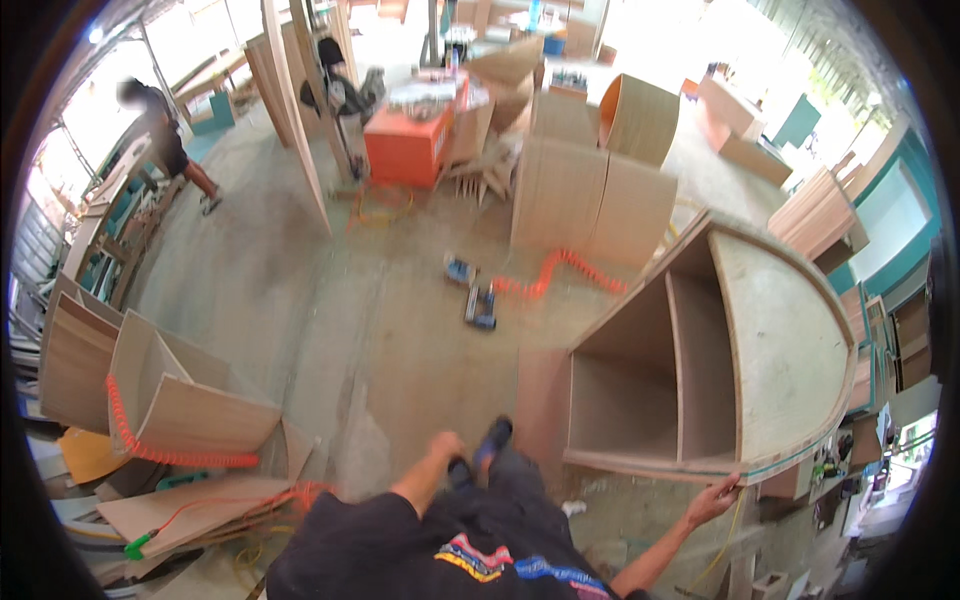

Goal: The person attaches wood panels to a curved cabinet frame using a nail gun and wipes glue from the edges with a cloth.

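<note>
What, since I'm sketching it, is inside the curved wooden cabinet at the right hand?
Inside the cabinet, a divider splits the open space in two. The pale curved panel hides whatever lies beneath it.

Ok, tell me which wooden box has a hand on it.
The big rounded box at right: alone among them, it has the right hand at its near edge.

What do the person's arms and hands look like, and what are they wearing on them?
The left hand and right hand are bare, with no gloves. Both forearms are bare too. The dark shirt has short sleeves, and a colourful print on it shows red, white, yellow and blue.
</note>
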